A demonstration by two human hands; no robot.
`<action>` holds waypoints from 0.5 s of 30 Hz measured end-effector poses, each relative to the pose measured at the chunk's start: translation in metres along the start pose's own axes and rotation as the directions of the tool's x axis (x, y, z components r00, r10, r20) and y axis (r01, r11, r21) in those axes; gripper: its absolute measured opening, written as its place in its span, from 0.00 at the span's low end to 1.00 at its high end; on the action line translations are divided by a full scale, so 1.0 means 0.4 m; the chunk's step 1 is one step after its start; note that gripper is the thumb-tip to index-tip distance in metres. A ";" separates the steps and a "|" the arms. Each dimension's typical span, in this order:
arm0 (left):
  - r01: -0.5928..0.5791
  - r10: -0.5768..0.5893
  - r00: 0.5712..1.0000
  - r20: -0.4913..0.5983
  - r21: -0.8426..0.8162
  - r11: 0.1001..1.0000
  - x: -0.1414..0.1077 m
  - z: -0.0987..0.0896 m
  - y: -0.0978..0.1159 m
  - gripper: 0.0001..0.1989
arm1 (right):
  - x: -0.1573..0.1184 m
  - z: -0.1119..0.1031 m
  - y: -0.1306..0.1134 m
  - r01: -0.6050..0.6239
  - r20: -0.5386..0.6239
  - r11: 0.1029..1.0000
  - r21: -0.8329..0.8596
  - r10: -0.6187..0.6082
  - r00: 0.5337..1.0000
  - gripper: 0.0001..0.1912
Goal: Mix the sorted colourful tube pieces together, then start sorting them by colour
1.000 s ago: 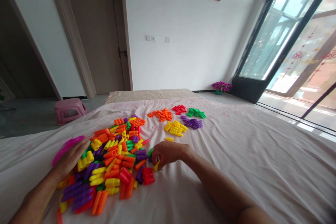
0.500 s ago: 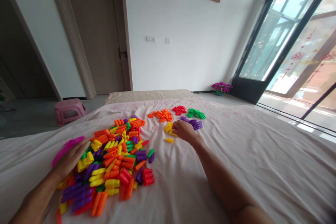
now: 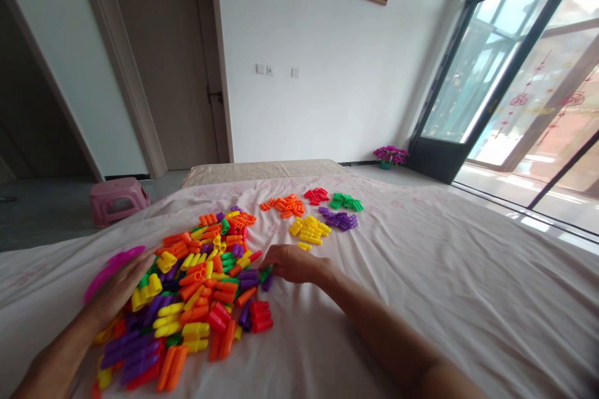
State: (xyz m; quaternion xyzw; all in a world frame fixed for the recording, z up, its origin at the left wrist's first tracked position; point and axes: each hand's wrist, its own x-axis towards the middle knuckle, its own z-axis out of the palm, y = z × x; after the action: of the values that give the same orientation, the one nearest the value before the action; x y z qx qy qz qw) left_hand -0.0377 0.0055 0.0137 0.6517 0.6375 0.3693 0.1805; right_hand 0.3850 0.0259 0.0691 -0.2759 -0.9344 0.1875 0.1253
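A large mixed heap of coloured plastic pieces lies on the cloth-covered surface. My left hand rests at the heap's left edge, over a magenta plastic dish; its fingers look stretched out. At the heap's right edge my right hand has its fingertips on a small green piece, beside a purple one. Beyond it are separate groups: yellow pieces, purple pieces, orange pieces, red pieces and green pieces.
The pale cloth is wrinkled. A pink stool stands on the floor at the left. Past the far edge are a beige-covered surface, a flower pot and a glass door at the right.
My right hand has moved from the yellow group back toward me and left, to the green piece at the heap's edge. My left hand has barely moved. The view has shifted slightly.
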 end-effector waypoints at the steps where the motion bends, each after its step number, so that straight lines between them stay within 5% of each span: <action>1: 0.019 -0.018 1.000 0.017 -0.041 0.999 0.001 0.000 -0.004 0.32 | 0.002 0.005 -0.001 0.014 0.011 1.000 0.006 -0.014 1.000 0.19; 11: 0.008 -0.008 1.000 -0.007 -0.075 0.997 -0.013 -0.003 0.021 0.26 | 0.002 0.003 0.023 -0.127 -0.004 0.992 0.013 0.127 0.992 0.09; 15: -0.042 0.041 0.999 -0.032 -0.023 0.999 -0.020 -0.008 0.049 0.25 | -0.015 -0.039 0.095 -0.231 -0.258 0.968 0.103 0.250 0.933 0.07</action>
State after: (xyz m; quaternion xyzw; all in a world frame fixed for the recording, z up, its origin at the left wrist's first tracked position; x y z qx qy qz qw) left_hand -0.0255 -0.0056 0.0277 0.6568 0.6221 0.3908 0.1704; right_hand 0.4129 0.0564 0.0664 -0.4065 -0.8606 0.1953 0.2367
